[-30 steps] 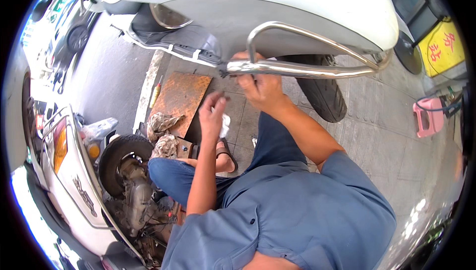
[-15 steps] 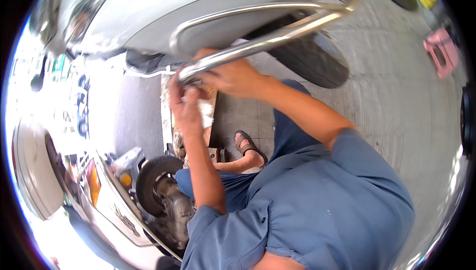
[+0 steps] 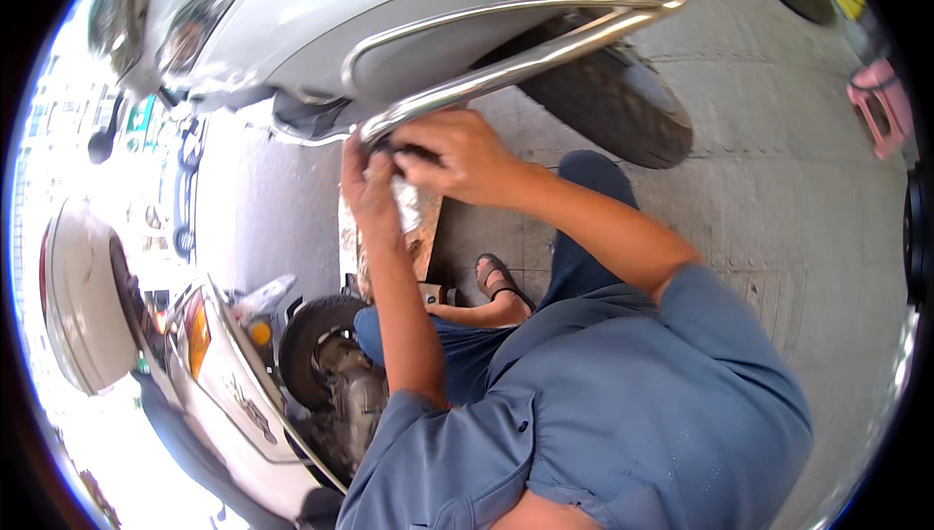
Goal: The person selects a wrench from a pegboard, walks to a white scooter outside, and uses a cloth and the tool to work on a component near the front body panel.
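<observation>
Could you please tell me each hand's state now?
Left hand: at the end of the chrome bar; grip unclear.
Right hand: curled near it; grip unclear.

The person wears a blue-grey shirt [image 3: 652, 384] of smooth, plain cloth, cut loose enough to crease and fold across the front. Its short sleeves [image 3: 730, 306] are wide and end above the elbows, so both forearms [image 3: 603, 223] are bare, as are the hands [image 3: 459, 155]. A stitched placket [image 3: 528, 457] runs down the chest and carries a small dark button [image 3: 522, 426]; the neckline [image 3: 574, 509] stands open at the lower edge of the view. Small pale specks [image 3: 681, 452] dot one side of the shirt front. The trousers [image 3: 589, 214] are dark blue, and a stretch of lower leg [image 3: 477, 314] shows bare. On the visible foot is a brownish-grey open sandal [image 3: 502, 285] with broad straps and a dark sole.
</observation>
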Demonstrator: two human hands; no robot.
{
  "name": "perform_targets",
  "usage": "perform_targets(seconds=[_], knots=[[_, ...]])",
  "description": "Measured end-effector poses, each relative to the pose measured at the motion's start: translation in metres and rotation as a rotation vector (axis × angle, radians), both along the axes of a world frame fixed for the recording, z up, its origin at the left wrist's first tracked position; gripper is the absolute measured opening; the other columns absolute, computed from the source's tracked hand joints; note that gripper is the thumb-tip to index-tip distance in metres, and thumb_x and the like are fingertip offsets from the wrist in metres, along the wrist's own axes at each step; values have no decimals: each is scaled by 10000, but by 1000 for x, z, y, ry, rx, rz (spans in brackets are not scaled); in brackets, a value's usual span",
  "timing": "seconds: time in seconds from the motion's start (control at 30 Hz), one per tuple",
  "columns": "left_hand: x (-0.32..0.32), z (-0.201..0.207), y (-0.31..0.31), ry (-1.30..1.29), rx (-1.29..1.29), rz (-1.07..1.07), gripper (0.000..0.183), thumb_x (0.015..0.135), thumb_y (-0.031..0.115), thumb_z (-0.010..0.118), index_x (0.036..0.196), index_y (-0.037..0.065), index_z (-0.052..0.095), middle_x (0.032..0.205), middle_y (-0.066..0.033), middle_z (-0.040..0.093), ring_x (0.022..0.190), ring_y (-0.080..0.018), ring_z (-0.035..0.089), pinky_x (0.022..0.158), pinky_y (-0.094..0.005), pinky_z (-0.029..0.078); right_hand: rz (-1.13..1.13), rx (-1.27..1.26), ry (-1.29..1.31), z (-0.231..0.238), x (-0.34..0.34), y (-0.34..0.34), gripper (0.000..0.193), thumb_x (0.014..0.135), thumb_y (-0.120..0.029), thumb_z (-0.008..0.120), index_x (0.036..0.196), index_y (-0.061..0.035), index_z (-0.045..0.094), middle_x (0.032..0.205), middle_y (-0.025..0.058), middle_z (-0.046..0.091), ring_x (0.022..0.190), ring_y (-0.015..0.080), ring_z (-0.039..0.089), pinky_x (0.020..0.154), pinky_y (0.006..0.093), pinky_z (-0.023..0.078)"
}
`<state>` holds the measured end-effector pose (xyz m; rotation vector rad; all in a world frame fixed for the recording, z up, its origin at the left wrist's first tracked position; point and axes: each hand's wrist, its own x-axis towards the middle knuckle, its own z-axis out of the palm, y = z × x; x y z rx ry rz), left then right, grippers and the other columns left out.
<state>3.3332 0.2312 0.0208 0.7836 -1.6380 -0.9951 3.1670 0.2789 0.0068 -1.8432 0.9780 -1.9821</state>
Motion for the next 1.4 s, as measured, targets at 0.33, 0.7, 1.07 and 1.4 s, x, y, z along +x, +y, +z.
perform_targets(seconds=[0.33,0.7,1.07,1.4], knots=[[-6,10,16,92,77,34,378,909,203,681,1227,20,586,948,-25,620,776,-79,556,676,-230,458,-95,-13,37,7,16,23,148,756,-76,675,859,-55,572,766,79,572,617,274,597,534,377,471],[-1,70,35,-328,198,-71,239,915,243,659,986,18,618,842,-4,602,775,-80,512,714,-234,401,-265,-52,-148,-1,55,25,186,742,-91,715,866,-74,577,762,47,549,666,243,622,554,352,499],[10,69,30,-806,-211,98,276,980,268,573,886,15,626,719,14,576,659,-52,456,590,-214,359,-11,147,-464,-26,40,21,154,859,-165,676,915,-32,622,824,115,625,693,274,638,617,384,482],[16,66,20,-726,-209,19,267,947,224,589,790,10,555,660,-20,527,637,-88,447,573,-260,373,-122,74,-252,-12,26,-2,352,820,-167,679,1140,-34,619,1018,144,651,939,331,640,847,413,499]])
